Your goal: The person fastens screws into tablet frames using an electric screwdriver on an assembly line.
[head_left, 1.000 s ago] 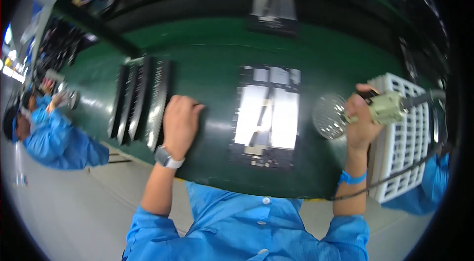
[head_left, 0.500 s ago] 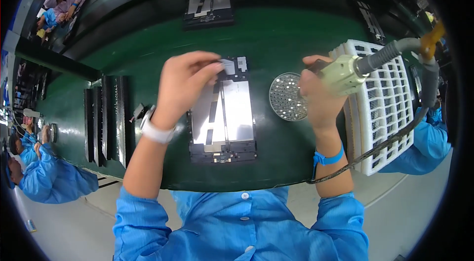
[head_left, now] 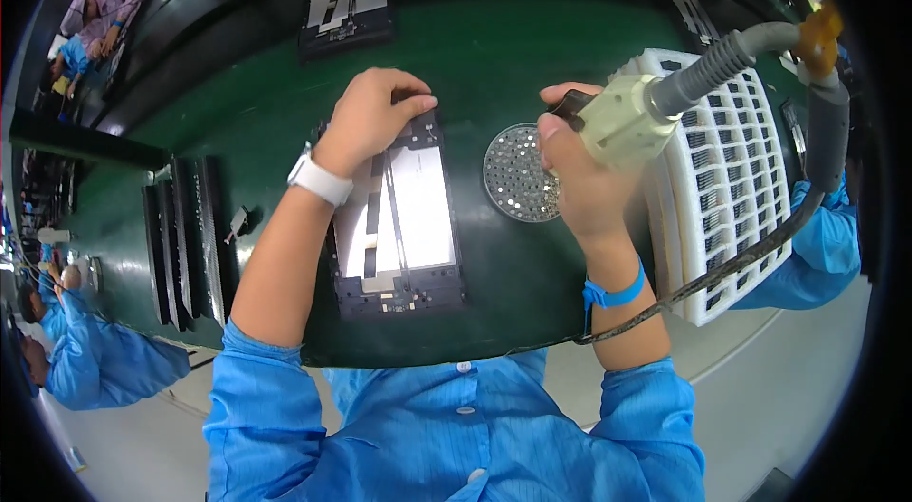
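Observation:
My left hand [head_left: 366,117] is bent over the upper edge of an opened tablet [head_left: 418,208], thumb and forefinger closed at its top right corner. The tablet lies flat, with bright metal plates, dark strips and a black frame. My right hand [head_left: 594,174] is wrapped round a pale green power tool [head_left: 622,122] with a dark end and a thick grey corrugated sleeve; its working tip is hidden. This hand is above the right edge of a round dish [head_left: 518,170] with many small shiny pieces.
Right of the dish stands a stack of white foam trays [head_left: 712,189] with dark parts in slots. A cable [head_left: 731,269] hangs across them. Black ridged strips [head_left: 185,246] and a small dark part [head_left: 237,222] lie at left. Another opened tablet [head_left: 347,3] lies far back. Co-workers sit around.
The whole view has shifted, so the things on the table appear further left. My right hand, with the tool, has come slightly left and away from me. The left hand remains at the tablet's top end.

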Available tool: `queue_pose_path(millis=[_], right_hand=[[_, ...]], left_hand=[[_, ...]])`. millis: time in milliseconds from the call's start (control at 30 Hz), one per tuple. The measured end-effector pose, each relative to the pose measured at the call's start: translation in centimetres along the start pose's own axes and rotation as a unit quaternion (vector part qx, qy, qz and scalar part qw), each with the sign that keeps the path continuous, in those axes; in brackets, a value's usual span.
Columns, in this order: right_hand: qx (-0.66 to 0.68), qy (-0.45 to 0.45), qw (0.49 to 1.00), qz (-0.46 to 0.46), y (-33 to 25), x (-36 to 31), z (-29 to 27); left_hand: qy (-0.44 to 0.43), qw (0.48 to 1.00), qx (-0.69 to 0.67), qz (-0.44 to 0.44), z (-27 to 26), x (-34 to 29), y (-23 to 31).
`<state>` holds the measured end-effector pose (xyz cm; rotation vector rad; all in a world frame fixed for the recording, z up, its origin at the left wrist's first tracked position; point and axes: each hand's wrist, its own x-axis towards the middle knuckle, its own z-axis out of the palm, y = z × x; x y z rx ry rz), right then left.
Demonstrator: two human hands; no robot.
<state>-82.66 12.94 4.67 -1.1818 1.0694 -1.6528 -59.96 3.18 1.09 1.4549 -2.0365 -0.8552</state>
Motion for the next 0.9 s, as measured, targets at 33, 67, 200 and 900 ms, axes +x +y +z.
queue_pose_path(millis=[33,67,200,900], right_hand=[[-0.007,0.003,1.000,0.005,-0.1,-0.2,0.1],[-0.012,-0.004,1.000,0.009,-0.1,-0.1,0.3],[0.005,-0.005,1.000,0.006,0.3,0.0,0.4],[0.028,-0.106,0.993,0.053,1.6,-2.9,8.9]], left_hand=[[0.001,1.000,-0.006,-0.005,-0.5,0.3,0.5],[-0.043,0.997,-0.019,-0.060,-1.0,0.7,0.9],[-0.077,0.992,-0.036,-0.091,-1.1,-1.0,0.2],[-0.058,0.995,-0.067,-0.036,0.0,-9.8,1.5]])
